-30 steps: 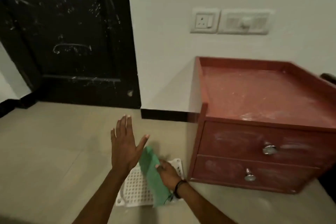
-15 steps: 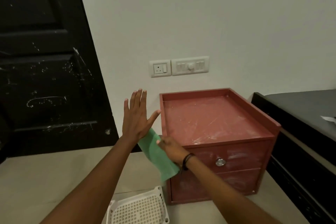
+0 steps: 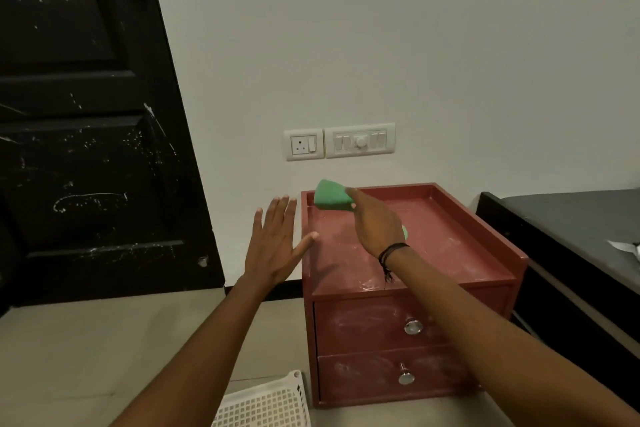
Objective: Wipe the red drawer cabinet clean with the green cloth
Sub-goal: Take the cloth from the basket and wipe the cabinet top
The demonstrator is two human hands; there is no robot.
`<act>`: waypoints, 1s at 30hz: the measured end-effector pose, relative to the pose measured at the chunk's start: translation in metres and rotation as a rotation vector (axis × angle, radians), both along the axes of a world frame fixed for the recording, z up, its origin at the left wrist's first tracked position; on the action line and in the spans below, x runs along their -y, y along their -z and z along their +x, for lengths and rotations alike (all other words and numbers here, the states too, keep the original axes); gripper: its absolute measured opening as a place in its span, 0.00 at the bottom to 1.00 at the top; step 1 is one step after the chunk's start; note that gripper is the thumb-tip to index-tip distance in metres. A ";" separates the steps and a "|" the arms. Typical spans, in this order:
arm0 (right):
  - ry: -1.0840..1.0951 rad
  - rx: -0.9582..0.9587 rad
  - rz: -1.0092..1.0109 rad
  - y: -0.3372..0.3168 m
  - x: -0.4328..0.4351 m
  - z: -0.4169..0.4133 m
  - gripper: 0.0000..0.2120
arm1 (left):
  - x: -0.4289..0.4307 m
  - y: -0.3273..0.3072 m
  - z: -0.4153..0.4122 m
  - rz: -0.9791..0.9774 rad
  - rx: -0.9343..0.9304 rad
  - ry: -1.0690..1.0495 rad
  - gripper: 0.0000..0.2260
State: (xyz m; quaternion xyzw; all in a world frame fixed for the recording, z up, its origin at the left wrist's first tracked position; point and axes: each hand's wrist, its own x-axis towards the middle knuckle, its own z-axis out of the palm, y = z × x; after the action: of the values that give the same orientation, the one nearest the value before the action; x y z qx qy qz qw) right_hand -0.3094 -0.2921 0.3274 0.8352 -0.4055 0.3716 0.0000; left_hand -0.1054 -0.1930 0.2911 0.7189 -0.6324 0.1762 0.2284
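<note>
The green cloth (image 3: 330, 196) is bunched in the right hand (image 3: 375, 226), fingers clamped on it, over the rear left corner of the red drawer cabinet (image 3: 415, 326), which has a dusty top. The left hand (image 3: 273, 248) hovers beside the cabinet's left edge, fingers straight and spread. A white basket (image 3: 266, 406) sits on the floor (image 3: 104, 340) nearby.

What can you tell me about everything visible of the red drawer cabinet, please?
The red drawer cabinet is a boxy unit, apparently painted wood, standing on the floor by the white wall. Its top is a shallow tray with a raised rim on three sides, streaked with whitish dust. Two closed, smeared drawers each carry a round metal knob. The right hand holds the green cloth over the tray's back left corner; contact cannot be judged. The left hand hovers open beside its left edge.
</note>
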 end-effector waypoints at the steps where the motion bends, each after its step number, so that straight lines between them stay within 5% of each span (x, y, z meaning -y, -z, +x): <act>1: -0.028 -0.096 -0.003 0.015 0.002 -0.001 0.23 | 0.002 0.007 -0.002 0.051 -0.026 0.006 0.41; 5: -0.203 -0.600 0.115 0.082 0.005 -0.004 0.24 | 0.012 0.028 -0.008 0.181 -0.120 0.031 0.40; 11: -0.324 -0.549 0.204 0.110 0.020 0.000 0.27 | 0.045 0.031 -0.003 0.346 -0.291 0.000 0.26; 25: -0.324 -0.546 0.373 0.079 0.203 0.128 0.24 | 0.096 0.040 -0.010 0.388 -0.476 -0.104 0.44; 30: -0.309 -0.548 0.403 0.075 0.212 0.140 0.21 | 0.096 0.037 -0.014 0.409 -0.442 -0.104 0.40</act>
State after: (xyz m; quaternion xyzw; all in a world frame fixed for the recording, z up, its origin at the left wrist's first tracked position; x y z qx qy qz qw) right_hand -0.1699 -0.5037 0.2525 0.9383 -0.3246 0.0425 -0.1118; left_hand -0.1189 -0.2890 0.2538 0.8023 -0.5520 -0.1041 0.2019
